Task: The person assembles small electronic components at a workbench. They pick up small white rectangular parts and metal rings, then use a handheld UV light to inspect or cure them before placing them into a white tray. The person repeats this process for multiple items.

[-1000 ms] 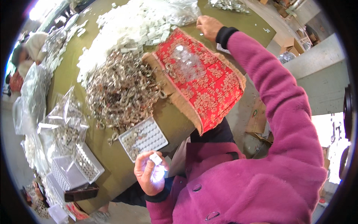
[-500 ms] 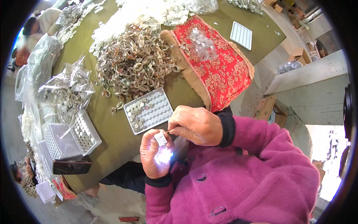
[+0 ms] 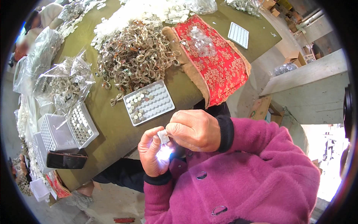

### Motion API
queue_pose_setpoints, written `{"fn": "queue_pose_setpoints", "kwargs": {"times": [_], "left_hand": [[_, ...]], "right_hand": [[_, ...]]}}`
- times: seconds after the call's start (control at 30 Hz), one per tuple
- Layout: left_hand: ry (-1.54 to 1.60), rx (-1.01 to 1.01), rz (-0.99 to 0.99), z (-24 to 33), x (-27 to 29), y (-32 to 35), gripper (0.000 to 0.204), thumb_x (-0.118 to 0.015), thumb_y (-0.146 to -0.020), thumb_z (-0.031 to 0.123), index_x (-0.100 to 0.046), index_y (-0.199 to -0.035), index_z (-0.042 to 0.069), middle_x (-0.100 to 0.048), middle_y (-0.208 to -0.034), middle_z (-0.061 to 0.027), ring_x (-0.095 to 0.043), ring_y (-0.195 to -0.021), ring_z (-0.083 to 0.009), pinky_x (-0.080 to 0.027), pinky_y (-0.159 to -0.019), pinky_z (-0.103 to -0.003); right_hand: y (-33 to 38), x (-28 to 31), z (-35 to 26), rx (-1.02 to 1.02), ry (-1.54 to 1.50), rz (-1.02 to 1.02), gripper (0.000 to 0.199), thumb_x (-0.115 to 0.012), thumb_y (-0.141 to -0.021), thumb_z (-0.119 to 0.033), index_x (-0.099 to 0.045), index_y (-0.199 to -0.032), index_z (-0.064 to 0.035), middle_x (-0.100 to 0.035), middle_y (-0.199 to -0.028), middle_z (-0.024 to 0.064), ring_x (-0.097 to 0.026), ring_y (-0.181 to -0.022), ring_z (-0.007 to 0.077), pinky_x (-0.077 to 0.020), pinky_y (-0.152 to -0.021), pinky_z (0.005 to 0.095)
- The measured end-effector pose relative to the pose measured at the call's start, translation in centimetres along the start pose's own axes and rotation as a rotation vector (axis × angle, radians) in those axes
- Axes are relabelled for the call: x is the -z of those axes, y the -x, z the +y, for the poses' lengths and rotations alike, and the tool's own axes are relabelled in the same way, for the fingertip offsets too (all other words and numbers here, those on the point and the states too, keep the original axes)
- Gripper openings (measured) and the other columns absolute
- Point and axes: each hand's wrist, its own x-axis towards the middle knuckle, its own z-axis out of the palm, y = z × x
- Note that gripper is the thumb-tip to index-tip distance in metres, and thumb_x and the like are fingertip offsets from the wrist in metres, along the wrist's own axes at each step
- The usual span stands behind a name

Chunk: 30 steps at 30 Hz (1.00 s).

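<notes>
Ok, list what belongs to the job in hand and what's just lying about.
Likely the job:
left hand, pinching a small white piece
right hand, up against that piece
tray of round discs
heap of white pieces

Probably just lying about:
dark flat object
cardboard box

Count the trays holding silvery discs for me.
2: one tray lies just beyond the left hand; another tray sits farther left, near the dark rectangular object. Others may be hidden.
</notes>
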Motion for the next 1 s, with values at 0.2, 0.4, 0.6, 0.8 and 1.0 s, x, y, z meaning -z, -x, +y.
{"fn": "queue_pose_setpoints", "kwargs": {"times": [0.2, 0.4, 0.6, 0.8, 1.0], "left_hand": [[-0.046, 0.018, 0.004, 0.4, 0.0, 0.5, 0.025, -0.066, -0.102, 0.017, -0.067, -0.119, -0.001, -0.071, -0.096, -0.0104, -0.065, -0.074, -0.0157, -0.053, -0.060, -0.028], [0.043, 0.062, -0.027, 0.3, 0.7, 0.4, 0.022, -0.065, -0.103, 0.016, -0.067, -0.117, -0.002, -0.071, -0.095, -0.0115, -0.065, -0.074, -0.0167, -0.056, -0.059, -0.029], [0.041, 0.046, -0.005, -0.2, 0.7, 0.4, 0.024, -0.065, -0.103, 0.016, -0.066, -0.119, -0.001, -0.070, -0.099, -0.0125, -0.065, -0.078, -0.0181, -0.056, -0.063, -0.031], [0.121, 0.008, -0.049, 0.0, 0.9, 0.3, 0.028, -0.064, -0.103, 0.017, -0.062, -0.125, 0.000, -0.068, -0.105, -0.0140, -0.060, -0.081, -0.0181, -0.051, -0.064, -0.029], [0.128, -0.004, -0.029, -0.1, 0.7, 0.4, 0.027, -0.064, -0.104, 0.017, -0.061, -0.125, 0.001, -0.068, -0.104, -0.0151, -0.062, -0.082, -0.0201, -0.052, -0.065, -0.031]], "right_hand": [[-0.3, 0.0, 0.0, 0.079, 0.047, -0.043, 0.019, -0.065, -0.084, -0.010, -0.061, -0.098, 0.0021, -0.055, -0.084, 0.0110, -0.062, -0.074, 0.0288, -0.0532, -0.064, 0.0400], [-0.8, -0.4, 0.3, 0.118, -0.058, 0.011, 0.024, -0.070, -0.076, 0.000, -0.061, -0.097, 0.0057, -0.057, -0.079, 0.0128, -0.061, -0.067, 0.0296, -0.0525, -0.058, 0.0397], [-0.8, 0.0, 0.6, 0.065, -0.072, -0.065, 0.021, -0.068, -0.078, 0.002, -0.063, -0.098, 0.0045, -0.059, -0.081, 0.0134, -0.064, -0.075, 0.0311, -0.0548, -0.065, 0.0381], [-0.4, -0.6, 0.7, -0.078, -0.232, 0.046, 0.020, -0.072, -0.083, 0.005, -0.063, -0.101, 0.0021, -0.063, -0.086, 0.0131, -0.067, -0.081, 0.0304, -0.0554, -0.069, 0.0381], [0.2, -0.9, 0.6, -0.103, -0.239, 0.096, 0.019, -0.074, -0.084, 0.003, -0.063, -0.099, 0.0002, -0.063, -0.086, 0.0121, -0.066, -0.078, 0.0305, -0.0550, -0.068, 0.0377]]}}
